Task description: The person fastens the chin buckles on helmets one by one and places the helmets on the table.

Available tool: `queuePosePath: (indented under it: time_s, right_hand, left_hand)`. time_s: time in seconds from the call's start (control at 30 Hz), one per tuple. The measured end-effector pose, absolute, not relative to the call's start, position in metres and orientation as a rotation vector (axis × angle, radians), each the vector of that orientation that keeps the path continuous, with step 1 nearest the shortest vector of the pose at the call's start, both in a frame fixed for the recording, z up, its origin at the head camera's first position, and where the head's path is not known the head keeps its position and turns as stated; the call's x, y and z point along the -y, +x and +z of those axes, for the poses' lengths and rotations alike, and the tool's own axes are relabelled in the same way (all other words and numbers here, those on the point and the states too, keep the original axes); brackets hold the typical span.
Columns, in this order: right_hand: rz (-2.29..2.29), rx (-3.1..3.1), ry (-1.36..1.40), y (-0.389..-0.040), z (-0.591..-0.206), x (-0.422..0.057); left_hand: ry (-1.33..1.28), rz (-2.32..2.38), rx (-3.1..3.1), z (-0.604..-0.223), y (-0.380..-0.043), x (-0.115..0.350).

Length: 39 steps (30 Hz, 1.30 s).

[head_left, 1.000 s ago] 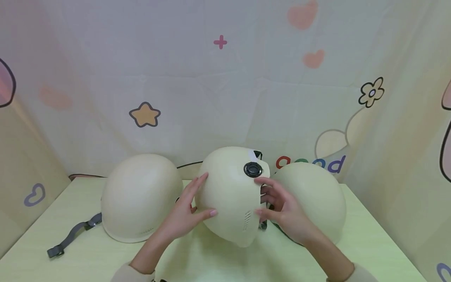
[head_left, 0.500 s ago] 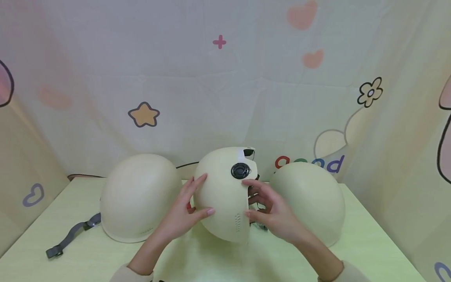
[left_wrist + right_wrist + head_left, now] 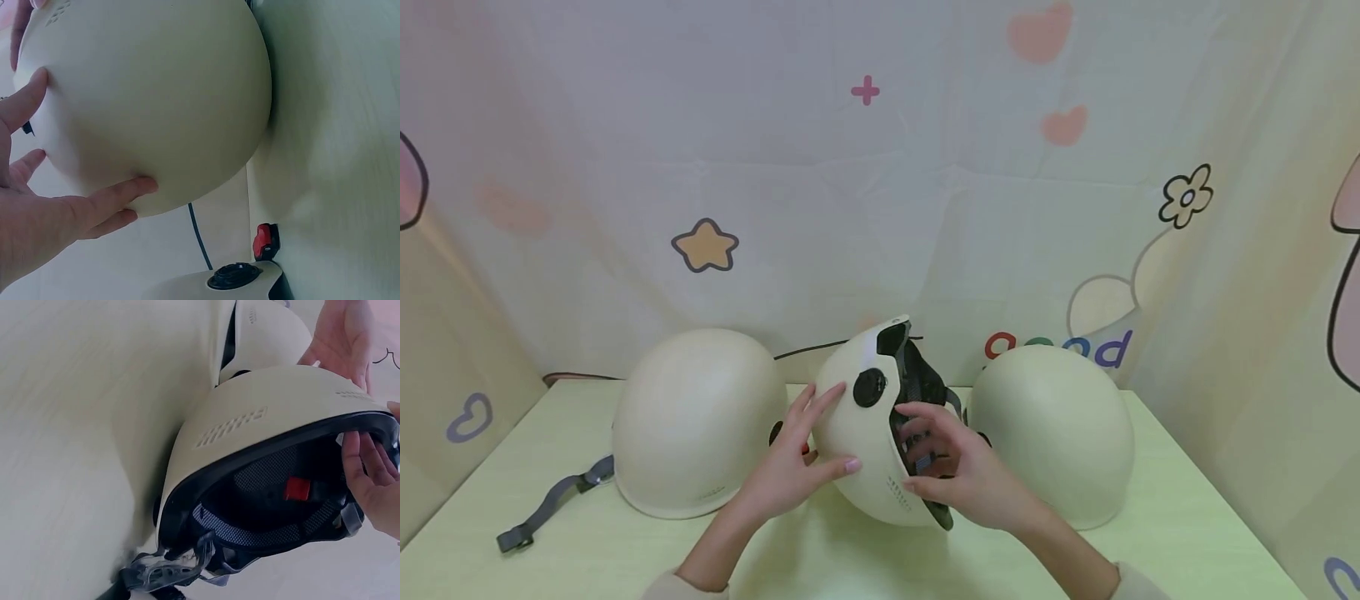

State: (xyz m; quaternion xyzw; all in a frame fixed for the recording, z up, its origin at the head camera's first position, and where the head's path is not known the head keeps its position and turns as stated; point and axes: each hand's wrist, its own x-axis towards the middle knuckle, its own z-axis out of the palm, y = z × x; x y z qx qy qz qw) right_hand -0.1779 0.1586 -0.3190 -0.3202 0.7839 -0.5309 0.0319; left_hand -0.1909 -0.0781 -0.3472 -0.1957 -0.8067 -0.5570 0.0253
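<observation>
Both hands hold the middle cream-white helmet [image 3: 867, 437], tilted over the table with its opening partly turned to the right. My left hand [image 3: 782, 471] spreads over the left side of the shell, thumb and fingers on the smooth surface. At the opening, my right hand [image 3: 970, 471] grips the rim, its fingers inside and its thumb near the small vents. A black round vent [image 3: 870, 387] shows high on the shell. In the right wrist view the black lining [image 3: 262, 487] and a red buckle part [image 3: 297, 489] are visible inside.
A second cream helmet [image 3: 700, 417] stands at the left, a dark strap with buckle [image 3: 553, 497] trailing from it. The third helmet [image 3: 1052, 433] stands at the right, close to the middle one. A patterned cloth [image 3: 820, 208] hangs behind the table [image 3: 835, 575].
The middle helmet has turned, and its rim has swung left, so the dark inside now shows. My right hand has moved left and slightly down with the rim; the left hand stays nearly in place.
</observation>
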Motion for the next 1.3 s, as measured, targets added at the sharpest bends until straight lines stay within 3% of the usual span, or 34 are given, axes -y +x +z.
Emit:
queuePosePath:
  time_s: [0.93,1.3]
  right_hand:
    - [-1.450,-2.354,-1.036,-0.175,-0.355,-0.204]
    - [-1.444,-2.623,-0.687,-0.193,-0.356,-0.234]
  left_hand:
    - [-0.572,-1.567,2.512,-0.340,-0.190,0.077]
    - [-0.559,-1.534,2.528,-0.330,-0.186,0.080]
